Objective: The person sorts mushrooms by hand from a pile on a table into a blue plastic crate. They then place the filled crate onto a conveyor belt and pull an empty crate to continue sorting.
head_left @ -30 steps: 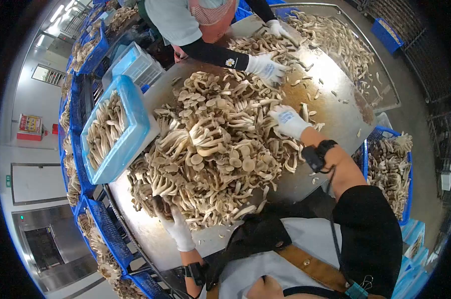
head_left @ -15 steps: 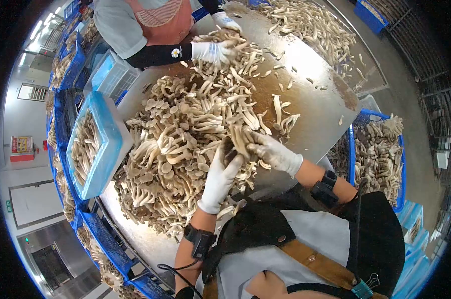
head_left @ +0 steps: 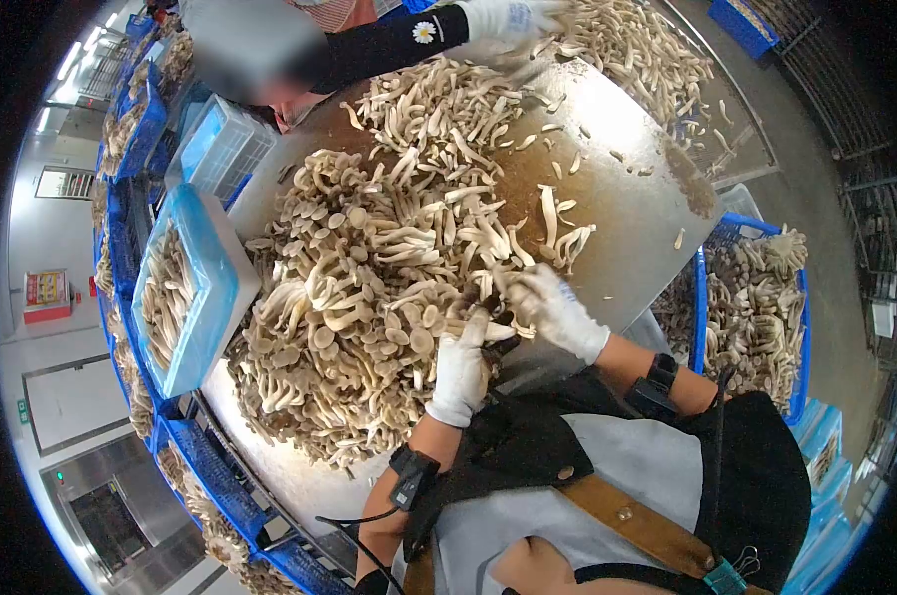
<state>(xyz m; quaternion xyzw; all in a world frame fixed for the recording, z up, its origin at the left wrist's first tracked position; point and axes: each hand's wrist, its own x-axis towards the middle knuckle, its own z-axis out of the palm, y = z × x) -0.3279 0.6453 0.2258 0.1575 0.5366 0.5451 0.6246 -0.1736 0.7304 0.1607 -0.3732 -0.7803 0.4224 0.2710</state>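
A large heap of brown-capped mushrooms with pale stems covers the metal table. My left hand, in a white glove, is closed on a few mushrooms at the heap's near right edge. Just to its right, my gloved right hand has its fingers curled over mushrooms, slightly blurred; its fingertips are partly hidden among the stems. Dark bits show between the two hands. A few loose stems lie beyond my right hand.
Across the table, a co-worker's gloved hand reaches toward another mushroom pile. A light-blue tub of mushrooms stands at left. Blue crates line the left side, and a blue crate of mushrooms stands at right.
Both my hands have shifted slightly right and nearer to me, and the bunch held up between them now sits lower. The co-worker's arm has swung away to the upper right.
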